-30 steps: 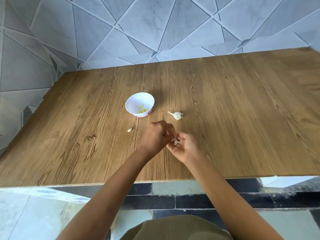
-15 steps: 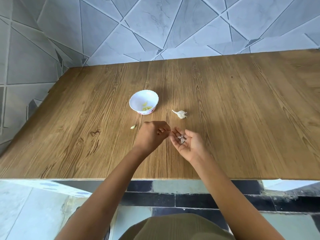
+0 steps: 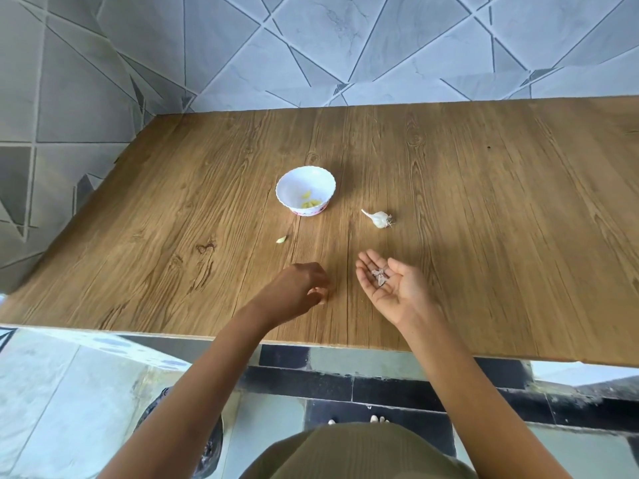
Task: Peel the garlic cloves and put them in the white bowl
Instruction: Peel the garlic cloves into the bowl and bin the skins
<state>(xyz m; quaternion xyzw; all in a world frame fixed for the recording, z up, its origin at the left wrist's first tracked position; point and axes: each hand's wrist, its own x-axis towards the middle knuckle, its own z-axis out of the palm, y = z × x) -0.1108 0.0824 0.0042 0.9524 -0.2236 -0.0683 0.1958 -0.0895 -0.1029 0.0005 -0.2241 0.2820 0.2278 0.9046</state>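
A white bowl (image 3: 305,190) with a scalloped rim stands mid-table and holds a few yellowish peeled cloves. To its right lies a partial garlic bulb (image 3: 379,218) with its stem. One loose clove (image 3: 281,239) lies on the wood below and left of the bowl. My right hand (image 3: 392,288) is turned palm up above the table, fingers relaxed, with a small heap of garlic skins (image 3: 379,276) lying on it. My left hand (image 3: 300,288) is palm down with curled fingers, the tips at the tabletop. Nothing is visible between its fingers.
The wooden table (image 3: 484,219) has its near edge just below my wrists, with tiled floor beyond. Grey tiled walls close off the back and the left side. A dark round object (image 3: 207,440) stands on the floor beneath my left arm.
My hands have come apart. The left hand drew away from the right palm, moving left and nearer the table edge. The right hand opened flat with the skins on it.
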